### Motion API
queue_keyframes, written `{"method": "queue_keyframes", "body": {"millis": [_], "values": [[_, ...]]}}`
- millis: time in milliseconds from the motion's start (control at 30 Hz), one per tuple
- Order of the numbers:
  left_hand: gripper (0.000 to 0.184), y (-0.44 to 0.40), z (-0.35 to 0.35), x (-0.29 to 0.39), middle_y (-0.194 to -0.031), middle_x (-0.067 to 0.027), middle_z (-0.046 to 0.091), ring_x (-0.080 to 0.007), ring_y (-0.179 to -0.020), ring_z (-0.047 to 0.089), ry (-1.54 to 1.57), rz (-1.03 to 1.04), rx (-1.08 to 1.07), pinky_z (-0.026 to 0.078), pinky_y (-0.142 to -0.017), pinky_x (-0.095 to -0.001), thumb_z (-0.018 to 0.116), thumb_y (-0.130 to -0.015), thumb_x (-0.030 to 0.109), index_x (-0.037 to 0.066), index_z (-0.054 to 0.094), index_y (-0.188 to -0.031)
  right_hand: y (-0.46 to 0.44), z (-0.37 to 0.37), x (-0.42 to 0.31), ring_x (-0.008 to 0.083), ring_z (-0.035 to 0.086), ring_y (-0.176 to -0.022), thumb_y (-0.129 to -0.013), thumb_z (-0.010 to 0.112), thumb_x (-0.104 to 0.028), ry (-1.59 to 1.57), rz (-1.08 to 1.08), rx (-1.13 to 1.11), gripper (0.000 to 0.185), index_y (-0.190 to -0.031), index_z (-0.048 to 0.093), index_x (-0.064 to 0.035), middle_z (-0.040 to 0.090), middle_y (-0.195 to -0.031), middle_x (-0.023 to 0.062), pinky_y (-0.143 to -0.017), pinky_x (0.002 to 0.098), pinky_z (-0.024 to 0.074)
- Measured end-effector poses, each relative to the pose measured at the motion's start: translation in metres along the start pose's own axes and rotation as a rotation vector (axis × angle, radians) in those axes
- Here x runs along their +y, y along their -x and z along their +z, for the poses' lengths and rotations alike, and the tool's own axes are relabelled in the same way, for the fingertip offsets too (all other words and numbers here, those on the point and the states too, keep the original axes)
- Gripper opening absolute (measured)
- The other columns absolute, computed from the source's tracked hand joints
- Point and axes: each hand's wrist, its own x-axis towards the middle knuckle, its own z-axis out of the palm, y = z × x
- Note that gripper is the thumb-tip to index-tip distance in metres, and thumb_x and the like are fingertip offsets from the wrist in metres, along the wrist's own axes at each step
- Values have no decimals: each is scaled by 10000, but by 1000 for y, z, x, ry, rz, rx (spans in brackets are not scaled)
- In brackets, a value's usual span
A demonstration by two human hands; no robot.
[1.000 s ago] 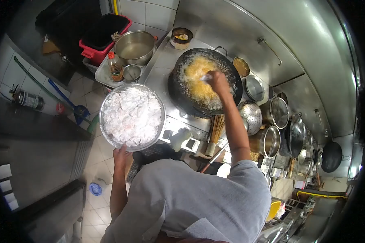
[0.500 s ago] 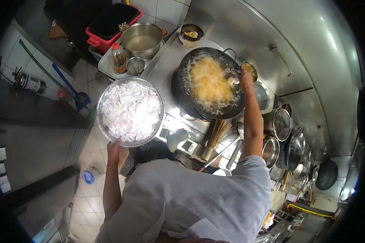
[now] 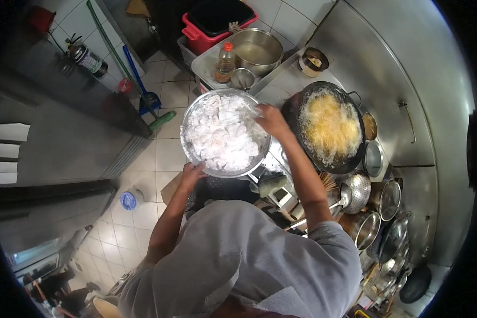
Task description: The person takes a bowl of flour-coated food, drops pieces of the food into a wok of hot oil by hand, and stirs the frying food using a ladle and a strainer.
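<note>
My left hand (image 3: 193, 175) grips the near-left rim of a round metal bowl (image 3: 183, 139). White, flour-coated pieces (image 3: 222, 132) heap up inside it. My right hand (image 3: 273, 122) is at the bowl's right side, its fingertips over the coated pieces; the fingers are smeared and partly hidden. To the right, a black wok (image 3: 292, 106) on the stove holds bubbling oil with a golden frying mass (image 3: 331, 127). Against the wok's right rim is a small round vessel or ladle head (image 3: 370, 126).
Beyond the bowl, a tray (image 3: 202, 68) carries a red-capped bottle (image 3: 226, 64), a small metal cup (image 3: 242, 79) and a large pot (image 3: 257, 50). A perforated strainer (image 3: 356, 191) and several pans stand at right. A blue-topped container (image 3: 127, 200) sits on the floor.
My right hand has moved left from the wok's right side to the bowl. My left hand still holds the bowl's rim. The whole view has shifted, placing the wok farther right.
</note>
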Motion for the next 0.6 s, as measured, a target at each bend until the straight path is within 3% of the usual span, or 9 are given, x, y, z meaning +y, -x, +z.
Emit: {"method": "queue_keyframes", "body": {"millis": [100,167,200,267,333,400,433,533,600], "values": [[430,0,1,2,-1038,-134,642,-211,-885,651,22,22,-9,562,-729,-329,616,-903,274,-49,541,-1177,-68,68,0,348,505,-1191,-788,672,-326,30,-44,47,508,-1221,569,-81,606,-1165,184,-1023,397,392],[432,1,2,0,-1025,-130,645,-208,-878,652,29,39,7,563,-723,-325,621,-900,283,-50,551,-1167,-100,95,-10,351,448,-1253,-740,687,-452,-25,102,-126,671,-1294,515,-114,526,-1283,206,-1071,380,345],[427,-1,2,-3,-1021,-125,646,-201,-879,649,13,36,13,559,-718,-320,622,-899,288,-49,564,-1155,-104,105,-21,351,448,-1253,-740,687,-452,-25,90,-133,671,-1294,515,-114,526,-1283,206,-1071,380,345],[423,-4,-4,-5,-1016,-119,648,-195,-880,645,4,36,28,556,-712,-316,624,-898,293,-49,577,-1143,-107,120,-38,369,460,-1242,-696,726,-470,292,89,-138,707,-1296,524,-154,453,-1382,186,-1046,376,379],[421,-7,-6,-9,-1107,-123,630,-220,-961,631,-25,9,-18,555,-763,-358,620,-903,263,-29,551,-1198,-107,122,-42,375,437,-1263,-663,747,-457,270,57,-245,706,-1283,541,-189,412,-1414,178,-1047,365,383],[420,-3,-3,-4,-1106,-121,630,-220,-963,630,0,-2,-14,554,-761,-355,622,-902,260,-27,554,-1200,-92,103,-58,371,462,-1232,-641,761,-425,51,20,-375,689,-1250,567,-168,442,-1380,183,-1032,378,393],[419,-1,-1,1,-1106,-119,630,-221,-964,628,14,-7,-12,553,-760,-353,624,-900,257,-26,556,-1202,-91,104,-51,362,524,-1148,-639,779,-306,26,-116,-348,609,-1195,604,-128,531,-1267,193,-1000,383,411],[409,2,3,3,-1039,-104,646,-181,-896,634,9,27,21,546,-686,-306,616,-898,263,-27,572,-1183,-83,66,-58,337,561,-1081,-649,779,-191,-195,-219,-368,534,-1155,629,-110,590,-1168,186,-969,377,424],[405,0,3,-2,-1050,-103,644,-182,-903,634,20,17,18,547,-689,-305,615,-899,257,-25,569,-1186,-80,58,-52,298,570,-1073,-662,776,-130,-245,-162,-348,509,-1149,632,-100,614,-1126,177,-951,352,427]]}}
